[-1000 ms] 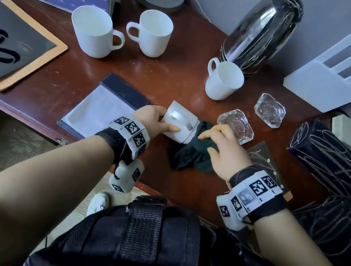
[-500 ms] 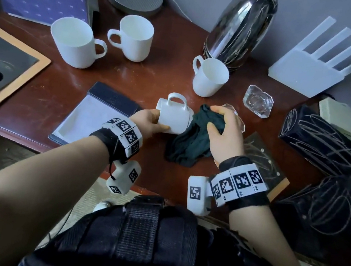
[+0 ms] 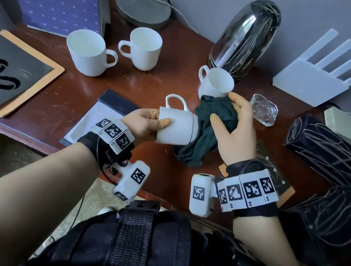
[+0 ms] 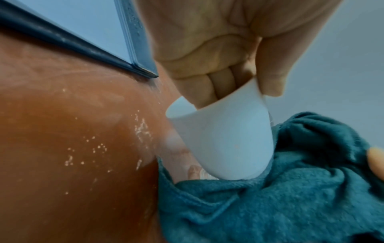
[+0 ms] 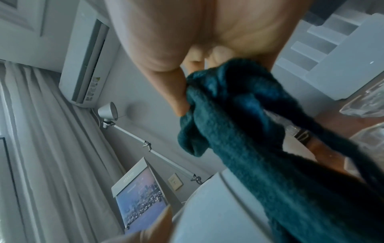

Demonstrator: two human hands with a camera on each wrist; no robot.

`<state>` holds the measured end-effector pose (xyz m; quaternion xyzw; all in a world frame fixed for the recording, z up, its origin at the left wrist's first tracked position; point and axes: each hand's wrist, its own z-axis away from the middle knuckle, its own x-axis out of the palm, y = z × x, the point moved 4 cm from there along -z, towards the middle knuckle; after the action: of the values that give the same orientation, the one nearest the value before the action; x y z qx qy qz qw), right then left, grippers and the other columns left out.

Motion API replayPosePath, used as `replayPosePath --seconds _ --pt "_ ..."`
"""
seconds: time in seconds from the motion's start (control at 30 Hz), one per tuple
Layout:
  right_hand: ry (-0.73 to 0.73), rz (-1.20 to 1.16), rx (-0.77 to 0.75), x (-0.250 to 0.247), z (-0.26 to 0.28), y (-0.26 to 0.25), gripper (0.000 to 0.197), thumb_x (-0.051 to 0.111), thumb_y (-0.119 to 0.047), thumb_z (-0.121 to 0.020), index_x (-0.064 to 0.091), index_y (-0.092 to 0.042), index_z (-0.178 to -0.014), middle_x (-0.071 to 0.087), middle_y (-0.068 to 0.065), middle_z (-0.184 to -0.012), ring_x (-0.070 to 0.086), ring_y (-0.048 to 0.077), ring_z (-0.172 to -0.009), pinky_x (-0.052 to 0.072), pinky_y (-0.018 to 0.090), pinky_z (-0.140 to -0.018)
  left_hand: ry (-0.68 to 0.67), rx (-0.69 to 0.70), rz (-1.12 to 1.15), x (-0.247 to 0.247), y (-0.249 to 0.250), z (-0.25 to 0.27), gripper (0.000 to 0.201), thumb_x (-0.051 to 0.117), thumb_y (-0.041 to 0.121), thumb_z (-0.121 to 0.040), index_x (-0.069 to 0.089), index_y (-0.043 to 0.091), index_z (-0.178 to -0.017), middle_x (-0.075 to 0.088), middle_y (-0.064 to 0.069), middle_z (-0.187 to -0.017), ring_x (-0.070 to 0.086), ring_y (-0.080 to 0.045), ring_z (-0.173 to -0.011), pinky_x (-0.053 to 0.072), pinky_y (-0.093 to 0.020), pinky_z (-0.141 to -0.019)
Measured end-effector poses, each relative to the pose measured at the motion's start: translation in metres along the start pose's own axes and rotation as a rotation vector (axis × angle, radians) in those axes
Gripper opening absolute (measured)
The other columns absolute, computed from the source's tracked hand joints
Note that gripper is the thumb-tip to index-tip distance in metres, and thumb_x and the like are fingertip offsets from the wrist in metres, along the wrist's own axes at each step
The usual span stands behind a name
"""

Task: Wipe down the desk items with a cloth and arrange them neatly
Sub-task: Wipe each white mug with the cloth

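White mugs [image 3: 86, 55], glass dish [image 3: 263, 110] ring held mug [image 3: 175, 128].

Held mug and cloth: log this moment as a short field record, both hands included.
held mug: white mug, on its side, off the desk, handle up
left hand: left hand grips the mug at its open end, fingers inside the rim
cloth: dark green cloth, bunched against the mug's base
right hand: right hand holds the cloth
other mugs: three white mugs upright on the desk
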<state>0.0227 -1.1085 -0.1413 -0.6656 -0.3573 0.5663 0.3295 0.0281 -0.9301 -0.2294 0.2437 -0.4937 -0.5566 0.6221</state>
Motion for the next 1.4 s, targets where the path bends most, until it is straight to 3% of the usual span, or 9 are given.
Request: replayPosePath --seconds 0.13,0.37,0.5,0.6,0.8,0.97,1.13,1.27,1.4 --pt "-0.112 0.075 -0.015 0.017 0.001 -0.009 0.043 0.058 -0.018 -0.090 0.046 -0.016 -0.131 0.051 -0.007 -0.124 0.046 0.002 -0.111 0.029 -0.004 -0.086 0.080 0.012 0.137 -0.003 0.010 0.006 0.017 0.048 0.015 -0.092 0.058 0.001 -0.092 0.063 -0.014 -0.081 0.062 -0.027 -0.073 0.053 -0.036 -0.066" --pt "-0.176 0.275 -0.193 0.038 -0.009 -0.038 0.038 0.054 -0.010 -0.089 0.052 -0.012 -0.127 0.051 0.004 -0.130 0.044 0.019 -0.121 0.023 0.012 -0.095 -0.154 0.128 -0.102 0.007 0.018 0.021 0.017 0.048 0.009 -0.089 0.057 0.007 -0.102 0.071 0.004 -0.081 0.064 -0.009 -0.071 0.052 -0.020 -0.069" --pt "-0.243 0.467 -0.313 0.049 0.004 -0.040 0.034 0.058 -0.007 -0.084 0.056 -0.008 -0.118 0.046 0.007 -0.133 0.042 0.030 -0.117 0.031 0.030 -0.098 -0.239 0.161 -0.217 0.006 0.025 0.023 0.029 0.049 0.013 -0.080 0.055 0.006 -0.107 0.060 -0.027 -0.103 0.052 -0.031 -0.093 0.041 -0.046 -0.090" --pt "-0.286 0.546 -0.365 0.048 0.012 -0.037 0.027 0.061 0.001 -0.077 0.058 -0.004 -0.104 0.049 0.014 -0.125 0.049 0.036 -0.109 0.044 0.039 -0.085 -0.209 0.124 -0.181 0.000 0.021 0.021 0.030 0.051 0.013 -0.077 0.055 0.002 -0.105 0.053 -0.026 -0.101 0.046 -0.034 -0.093 0.034 -0.047 -0.085" --pt "-0.442 0.636 -0.273 0.035 0.004 -0.014 0.024 0.053 0.001 -0.078 0.057 -0.009 -0.100 0.044 0.007 -0.123 0.049 0.028 -0.107 0.036 0.027 -0.075 0.053 0.029 0.127 -0.015 0.013 0.020 0.033 0.057 0.007 -0.075 0.052 -0.007 -0.105 0.062 -0.016 -0.088 0.062 -0.028 -0.080 0.056 -0.037 -0.070" --pt "-0.259 0.478 -0.109 0.011 -0.013 -0.008 0.022 0.057 0.000 -0.080 0.057 -0.009 -0.100 0.047 0.007 -0.116 0.050 0.021 -0.103 0.034 0.021 -0.080 0.216 -0.038 0.402 -0.033 0.024 0.014 0.025 0.035 0.007 -0.094 0.055 -0.001 -0.108 0.063 -0.010 -0.098 0.061 -0.024 -0.086 0.053 -0.036 -0.076" --pt "-0.090 0.269 -0.346 0.020 -0.020 -0.045 0.022 0.060 0.005 -0.076 0.058 0.001 -0.098 0.050 0.010 -0.109 0.043 0.005 -0.100 0.027 0.003 -0.088 0.155 -0.076 0.549 -0.033 0.024 0.017 0.033 0.036 0.009 -0.094 0.051 0.000 -0.122 0.068 -0.007 -0.089 0.068 -0.017 -0.068 0.057 -0.028 -0.062" --pt "-0.290 0.464 -0.609 0.066 -0.004 -0.061 0.021 0.058 0.003 -0.070 0.061 -0.003 -0.090 0.058 0.016 -0.113 0.052 0.037 -0.102 0.043 0.039 -0.089 0.078 -0.054 0.612 -0.030 0.030 0.021 0.029 0.035 0.010 -0.095 0.056 0.000 -0.112 0.071 -0.009 -0.076 0.069 -0.018 -0.063 0.057 -0.028 -0.063" --pt "-0.327 0.556 -0.700 0.076 0.007 -0.048 0.018 0.064 0.005 -0.069 0.060 -0.006 -0.082 0.059 0.012 -0.113 0.051 0.034 -0.098 0.052 0.041 -0.068 0.055 -0.052 0.660 -0.041 0.033 0.029 0.029 0.034 0.010 -0.095 0.059 -0.001 -0.106 0.072 -0.011 -0.084 0.071 -0.020 -0.072 0.059 -0.029 -0.065"
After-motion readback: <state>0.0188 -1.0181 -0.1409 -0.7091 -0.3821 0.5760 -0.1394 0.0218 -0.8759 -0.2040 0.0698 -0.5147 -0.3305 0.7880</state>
